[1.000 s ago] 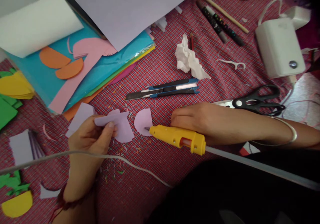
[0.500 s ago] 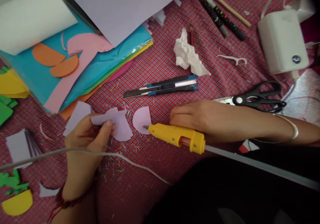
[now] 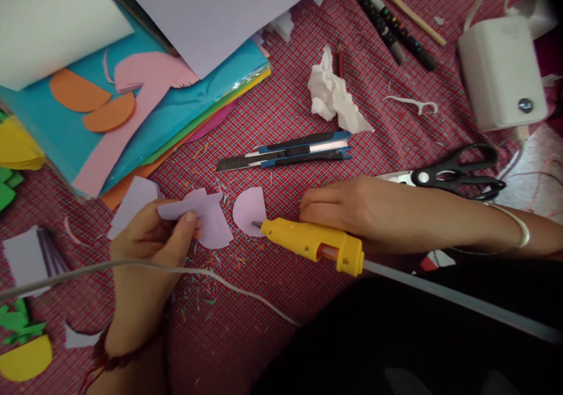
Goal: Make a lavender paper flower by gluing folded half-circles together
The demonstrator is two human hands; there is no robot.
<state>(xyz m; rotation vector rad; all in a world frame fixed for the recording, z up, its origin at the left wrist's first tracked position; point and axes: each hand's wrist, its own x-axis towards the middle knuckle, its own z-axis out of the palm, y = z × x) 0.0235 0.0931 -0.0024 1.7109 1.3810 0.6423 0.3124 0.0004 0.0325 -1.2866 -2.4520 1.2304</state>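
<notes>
Between thumb and fingers, my left hand (image 3: 152, 242) pinches a folded piece of lilac paper (image 3: 189, 206). Beneath and beside it lie more lilac paper pieces (image 3: 216, 228). My right hand (image 3: 338, 207) is closed round a yellow glue gun (image 3: 314, 242), its fingers mostly hidden behind the gun's body. The nozzle points left and is over a rounded lilac paper cutout (image 3: 250, 210); whether it touches cannot be made out. A long clear glue stick (image 3: 440, 292) sticks out of the gun's back end. A pale cord (image 3: 211, 274) runs across in front of my left wrist.
A blue utility knife (image 3: 285, 151) lies beyond my hands, blade out. Black-handled scissors (image 3: 457, 175) rest behind my right wrist. Crumpled white paper (image 3: 334, 93), markers (image 3: 396, 28) and a white power box (image 3: 501, 72) are farther off. Coloured sheets (image 3: 185, 119) lie upper left on the checked cloth (image 3: 281, 336).
Both hands, the glue gun and the lilac pieces keep nearly the same places. The view has shifted slightly, with the things at the edges moving outward a little.
</notes>
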